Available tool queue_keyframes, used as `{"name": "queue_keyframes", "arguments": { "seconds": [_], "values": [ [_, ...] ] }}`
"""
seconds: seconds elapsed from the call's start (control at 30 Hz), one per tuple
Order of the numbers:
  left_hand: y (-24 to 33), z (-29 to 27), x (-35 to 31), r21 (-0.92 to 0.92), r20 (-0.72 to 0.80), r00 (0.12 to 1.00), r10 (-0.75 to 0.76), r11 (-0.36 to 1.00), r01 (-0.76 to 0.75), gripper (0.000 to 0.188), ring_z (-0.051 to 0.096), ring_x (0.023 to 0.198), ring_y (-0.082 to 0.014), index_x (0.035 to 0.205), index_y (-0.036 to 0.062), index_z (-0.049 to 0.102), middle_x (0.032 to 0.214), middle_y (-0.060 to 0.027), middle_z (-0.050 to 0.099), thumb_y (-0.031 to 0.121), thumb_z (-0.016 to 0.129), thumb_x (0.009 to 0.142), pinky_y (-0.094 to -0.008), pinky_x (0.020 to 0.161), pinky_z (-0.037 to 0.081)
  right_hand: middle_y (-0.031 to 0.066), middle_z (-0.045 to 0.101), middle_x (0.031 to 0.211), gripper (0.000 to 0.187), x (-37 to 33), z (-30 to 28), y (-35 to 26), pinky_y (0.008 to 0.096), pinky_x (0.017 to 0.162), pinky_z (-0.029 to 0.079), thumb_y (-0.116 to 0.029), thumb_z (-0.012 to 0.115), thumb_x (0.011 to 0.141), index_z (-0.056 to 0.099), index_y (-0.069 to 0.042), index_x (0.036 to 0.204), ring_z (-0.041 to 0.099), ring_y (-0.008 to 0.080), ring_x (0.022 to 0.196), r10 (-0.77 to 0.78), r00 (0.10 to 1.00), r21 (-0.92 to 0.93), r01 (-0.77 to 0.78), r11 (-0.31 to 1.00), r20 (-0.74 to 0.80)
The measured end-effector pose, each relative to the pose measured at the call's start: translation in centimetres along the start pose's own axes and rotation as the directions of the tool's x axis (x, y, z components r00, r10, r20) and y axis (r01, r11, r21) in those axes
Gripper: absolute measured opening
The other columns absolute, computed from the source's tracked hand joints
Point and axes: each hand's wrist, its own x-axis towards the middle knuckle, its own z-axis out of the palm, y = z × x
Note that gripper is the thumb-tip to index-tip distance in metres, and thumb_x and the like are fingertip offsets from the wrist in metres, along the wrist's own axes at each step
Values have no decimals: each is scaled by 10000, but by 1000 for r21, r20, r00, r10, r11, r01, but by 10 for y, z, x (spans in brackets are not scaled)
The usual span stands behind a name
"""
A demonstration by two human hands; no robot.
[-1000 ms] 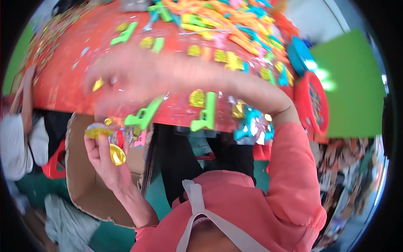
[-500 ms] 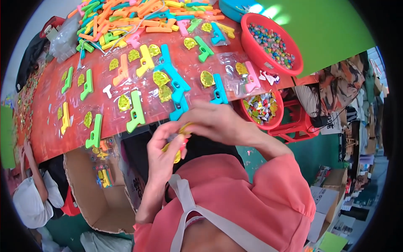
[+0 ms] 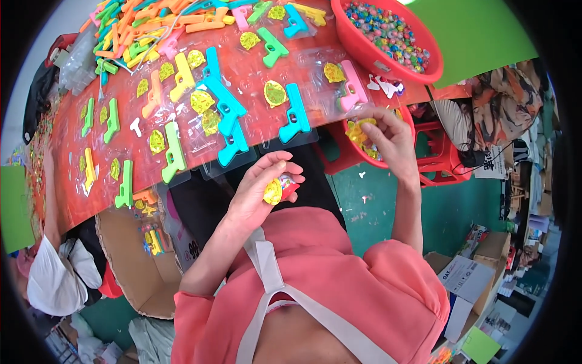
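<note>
Near my lap, my left hand (image 3: 262, 187) is closed around a round yellow translucent plastic piece (image 3: 273, 192) and something small, red and shiny. At the table's right front edge, my right hand (image 3: 391, 142) pinches another yellow plastic piece (image 3: 356, 129). It hangs over a small red basin (image 3: 405, 115) of foil-like bits, mostly hidden by the hand. Ahead lie clear plastic blister trays (image 3: 257, 134) holding toy guns, among them a blue toy gun (image 3: 295, 114), a green one (image 3: 173, 153) and a pink one (image 3: 353, 86). Yellow pieces (image 3: 275, 93) sit beside them.
A heap of colourful toy guns (image 3: 142, 30) covers the far left of the red table (image 3: 66, 194). A large red basin (image 3: 433, 74) of small shiny balls stands at far right. An open cardboard box (image 3: 130, 267) is below left; a red stool (image 3: 442, 161) stands right. Another person's arm (image 3: 51, 200) reaches in at left.
My hands, together half a second ago, are now apart. The right has moved right to the small basin with a yellow piece; the left has moved slightly right. The view has shifted.
</note>
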Motion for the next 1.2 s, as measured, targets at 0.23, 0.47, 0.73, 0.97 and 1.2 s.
{"name": "queue_keyframes", "arguments": {
  "seconds": [0.23,0.47,0.73,0.97,1.2],
  "values": [
    [-4,-4,4,26,-63,997,-34,999,35,276,657,931,-240,1206,79,508,987,-115,655,197,563,962,-346,608,536,-8,642,848,162,19,-15,5,166,601,460,-90,605,937,624,-10,1077,581,27,727,-41,997,30,43,999,-69],
    [-9,-19,14,27,-88,996,7,1000,-5,350,665,916,-232,1286,88,445,1009,-111,657,221,531,974,-350,627,557,39,626,996,178,68,28,-6,249,770,478,-115,591,944,591,9,1072,578,99,871,-250,953,-214,283,935,170],
    [-4,-20,13,-16,-72,996,55,998,-56,368,666,915,-222,1287,94,464,1012,-112,657,228,566,960,-352,631,554,124,634,1027,298,217,100,7,342,790,493,-177,548,950,561,-13,1198,624,232,897,-635,696,-365,717,594,336],
    [1,-19,14,-26,-70,997,39,999,-41,352,664,853,-202,1269,71,473,969,-103,658,198,575,957,-339,585,556,142,617,976,219,260,120,18,377,831,478,-173,519,934,550,1,1063,609,286,920,-500,670,-387,734,558,549],
    [1,-19,16,4,-72,996,44,999,-44,360,660,866,-202,1277,57,471,980,-113,651,197,570,960,-337,588,557,88,620,921,205,275,104,20,319,779,486,-175,536,946,581,-6,1053,611,174,892,-541,726,-237,665,708,424]
  ]
}}
